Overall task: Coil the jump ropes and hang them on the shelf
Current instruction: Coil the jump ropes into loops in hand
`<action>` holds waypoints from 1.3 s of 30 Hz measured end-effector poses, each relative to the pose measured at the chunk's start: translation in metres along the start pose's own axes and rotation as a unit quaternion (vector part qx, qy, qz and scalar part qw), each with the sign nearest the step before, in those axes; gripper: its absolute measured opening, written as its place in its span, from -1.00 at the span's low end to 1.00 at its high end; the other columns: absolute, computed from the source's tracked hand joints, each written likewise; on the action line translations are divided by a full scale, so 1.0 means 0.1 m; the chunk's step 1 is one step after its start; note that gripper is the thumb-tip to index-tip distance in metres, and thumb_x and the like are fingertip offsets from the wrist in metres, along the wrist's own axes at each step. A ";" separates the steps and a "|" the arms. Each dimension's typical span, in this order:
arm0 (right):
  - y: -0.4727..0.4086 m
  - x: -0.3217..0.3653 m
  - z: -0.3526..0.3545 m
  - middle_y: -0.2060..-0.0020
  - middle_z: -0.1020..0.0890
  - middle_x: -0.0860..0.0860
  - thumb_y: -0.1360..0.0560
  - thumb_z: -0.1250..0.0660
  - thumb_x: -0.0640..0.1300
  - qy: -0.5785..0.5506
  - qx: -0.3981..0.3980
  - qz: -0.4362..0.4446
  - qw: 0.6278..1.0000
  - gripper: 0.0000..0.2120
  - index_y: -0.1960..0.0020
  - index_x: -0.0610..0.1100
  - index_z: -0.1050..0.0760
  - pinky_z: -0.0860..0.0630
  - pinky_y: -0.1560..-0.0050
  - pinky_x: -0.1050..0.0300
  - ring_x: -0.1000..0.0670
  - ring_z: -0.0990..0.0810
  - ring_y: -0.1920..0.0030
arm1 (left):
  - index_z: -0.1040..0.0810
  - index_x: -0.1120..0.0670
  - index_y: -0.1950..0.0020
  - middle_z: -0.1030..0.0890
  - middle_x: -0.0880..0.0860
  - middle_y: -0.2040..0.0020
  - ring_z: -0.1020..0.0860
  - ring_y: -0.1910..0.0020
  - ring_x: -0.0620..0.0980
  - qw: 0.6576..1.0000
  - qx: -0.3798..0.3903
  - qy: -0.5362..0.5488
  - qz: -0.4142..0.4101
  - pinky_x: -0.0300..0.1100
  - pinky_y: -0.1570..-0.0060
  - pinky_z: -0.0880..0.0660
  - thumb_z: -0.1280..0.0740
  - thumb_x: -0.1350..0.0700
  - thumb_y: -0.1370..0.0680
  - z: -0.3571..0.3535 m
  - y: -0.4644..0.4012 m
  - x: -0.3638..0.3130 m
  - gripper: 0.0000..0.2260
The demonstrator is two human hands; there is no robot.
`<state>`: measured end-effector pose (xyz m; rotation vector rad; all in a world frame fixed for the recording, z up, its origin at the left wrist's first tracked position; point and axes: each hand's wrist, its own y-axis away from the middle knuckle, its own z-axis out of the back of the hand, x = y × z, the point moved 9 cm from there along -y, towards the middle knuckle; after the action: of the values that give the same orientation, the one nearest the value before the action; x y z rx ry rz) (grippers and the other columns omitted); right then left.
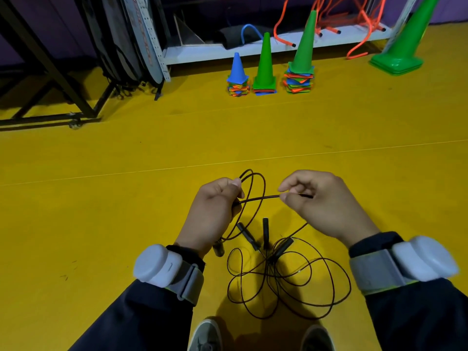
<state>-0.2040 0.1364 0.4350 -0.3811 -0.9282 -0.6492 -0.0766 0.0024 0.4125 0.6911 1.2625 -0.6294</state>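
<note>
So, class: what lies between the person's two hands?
In the head view, a taut stretch of thin black jump rope spans the gap from left hand to right hand; yellow floor lies behind.

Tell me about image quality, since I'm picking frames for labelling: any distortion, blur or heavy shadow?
Head view: wide-angle bend curves the floor seam and tilts the big cone; both hands, left hand and right hand, and the rope look sharp; dark shadow falls below the loose rope by the shoes; top left is dim.
</note>
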 end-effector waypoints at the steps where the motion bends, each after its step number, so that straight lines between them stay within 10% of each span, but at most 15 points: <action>1: 0.00 -0.04 0.04 0.29 -0.62 0.05 -0.45 -0.40 -0.16 -0.002 -0.002 -0.003 1.000 -0.91 0.16 0.02 -0.63 -0.43 0.23 0.23 0.08 -0.56 0.25 | -0.46 0.13 0.22 -0.31 -0.06 0.47 -0.28 0.56 -0.21 1.000 -0.003 -0.001 -0.001 -0.42 0.54 -0.25 -0.19 0.06 -0.65 0.01 0.00 0.00 -0.72; 9: 0.00 0.15 -0.15 0.33 -0.57 0.24 -0.50 -0.36 -0.19 0.007 0.000 0.050 0.999 -0.86 0.17 0.02 -0.61 -0.33 0.28 0.53 0.32 -0.51 0.23 | -0.46 0.12 0.23 -0.44 0.05 0.49 -0.31 0.55 -0.08 0.999 0.039 -0.015 0.010 -0.31 0.54 -0.26 -0.17 0.03 -0.65 -0.10 0.03 0.03 -0.70; 18: -0.01 -0.02 0.02 0.27 -0.59 0.11 -0.44 -0.42 0.01 0.051 -0.047 0.028 0.997 -0.98 0.14 0.10 -0.59 -0.39 0.32 0.22 0.18 -0.51 0.27 | -0.55 0.02 0.37 -0.30 -0.10 0.49 -0.21 0.51 -0.10 0.996 0.063 -0.063 0.017 -0.24 0.48 -0.19 -0.34 -0.05 -0.56 -0.07 0.01 0.06 -0.68; 25: -0.04 -0.28 0.18 0.44 -0.56 0.06 -0.52 -0.27 -0.16 0.061 -0.080 -0.031 0.994 -0.85 -0.01 0.07 -0.47 -0.43 0.30 0.15 -0.01 -0.54 0.35 | -0.23 0.03 0.31 -0.20 -0.01 0.45 -0.13 0.50 -0.04 0.990 -0.046 0.104 0.079 -0.22 0.51 -0.10 -0.17 0.09 -0.65 0.16 -0.04 0.21 -0.67; 34: 0.00 -0.06 -0.09 0.44 -0.61 0.00 -0.47 -0.26 -0.22 0.145 0.007 -0.003 0.989 -0.88 0.19 -0.03 -0.51 -0.43 0.38 0.10 -0.06 -0.53 0.40 | -0.42 0.17 0.12 -0.70 0.16 0.30 -0.71 0.28 0.10 0.884 -0.151 0.431 0.101 -0.14 0.34 -0.62 -0.12 0.11 -0.68 0.36 -0.04 0.36 -0.77; 39: 0.09 0.24 -0.49 0.20 -0.68 0.08 -0.48 -0.37 -0.19 0.085 0.088 0.019 0.992 -0.86 0.14 0.03 -0.63 -0.53 0.16 0.29 0.08 -0.62 0.18 | -0.43 0.16 0.12 -0.72 0.18 0.15 -0.69 0.09 0.14 0.961 -0.042 0.271 0.033 -0.06 0.07 -0.62 -0.10 0.16 -0.68 0.09 -0.08 0.17 -0.78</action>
<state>-0.1572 0.1068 0.4274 -0.1816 -0.8061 -0.5517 -0.0741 -0.0104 0.3959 0.8635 1.7516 -0.3340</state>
